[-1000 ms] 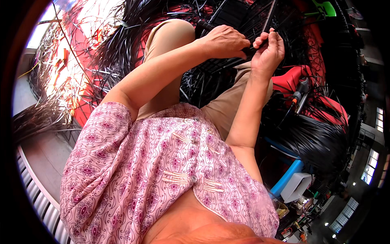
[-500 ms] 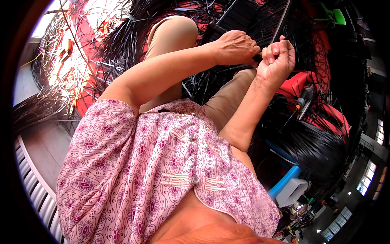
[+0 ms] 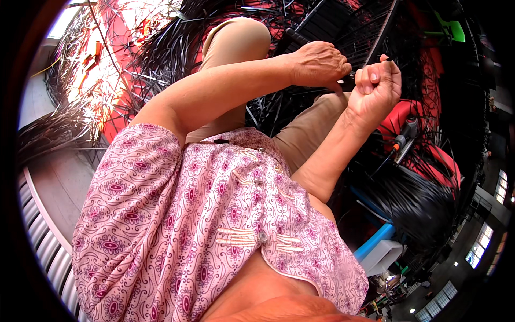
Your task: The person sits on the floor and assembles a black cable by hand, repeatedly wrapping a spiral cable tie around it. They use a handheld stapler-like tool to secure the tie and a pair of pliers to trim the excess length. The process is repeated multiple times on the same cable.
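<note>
My left hand (image 3: 321,65) is closed, with its back up and its fingers curled down, just above my knee. Beside it on the right, my right hand (image 3: 377,88) is closed too, palm side toward me and fingers folded in. A short dark piece of black plastic strip (image 3: 348,81) shows between the two hands; the fingers hide most of it. Beyond them leans a black frame with woven strips (image 3: 327,24), its slanting bar rising past my right hand. Loose black strips (image 3: 177,51) lie in tangled heaps around my legs.
Red material (image 3: 397,119) lies under the strips. A grey and orange hand tool (image 3: 405,140) is right of my forearm, near a thick bundle of black strips (image 3: 413,198). A blue object (image 3: 375,241) and a white container (image 3: 382,257) stand lower right. A green chair (image 3: 453,29) is far right.
Both hands and the scene around them appear slightly farther right in the picture. The hands stay closed and close together, with a slightly wider gap between them.
</note>
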Demonstrator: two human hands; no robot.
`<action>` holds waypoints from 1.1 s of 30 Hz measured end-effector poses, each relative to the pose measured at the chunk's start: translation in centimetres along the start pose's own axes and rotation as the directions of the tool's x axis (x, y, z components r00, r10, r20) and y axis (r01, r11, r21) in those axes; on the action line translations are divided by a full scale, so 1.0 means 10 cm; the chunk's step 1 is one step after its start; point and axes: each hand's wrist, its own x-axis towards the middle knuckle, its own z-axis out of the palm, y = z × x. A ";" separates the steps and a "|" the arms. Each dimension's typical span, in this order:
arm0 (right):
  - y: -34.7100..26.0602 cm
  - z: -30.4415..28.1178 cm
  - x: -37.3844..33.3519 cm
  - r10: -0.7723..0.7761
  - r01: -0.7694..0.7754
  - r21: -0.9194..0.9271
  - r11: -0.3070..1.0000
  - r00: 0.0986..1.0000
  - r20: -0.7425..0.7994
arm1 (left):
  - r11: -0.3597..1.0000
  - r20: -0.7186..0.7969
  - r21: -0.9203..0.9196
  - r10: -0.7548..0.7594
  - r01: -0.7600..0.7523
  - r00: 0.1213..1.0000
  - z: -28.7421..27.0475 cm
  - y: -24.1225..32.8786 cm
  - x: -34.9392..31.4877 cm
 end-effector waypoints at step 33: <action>0.21 -0.24 0.61 0.095 -0.097 0.046 0.994 0.994 0.045 | 0.998 -0.041 -0.044 -0.041 0.039 0.998 0.00 -0.02 -0.08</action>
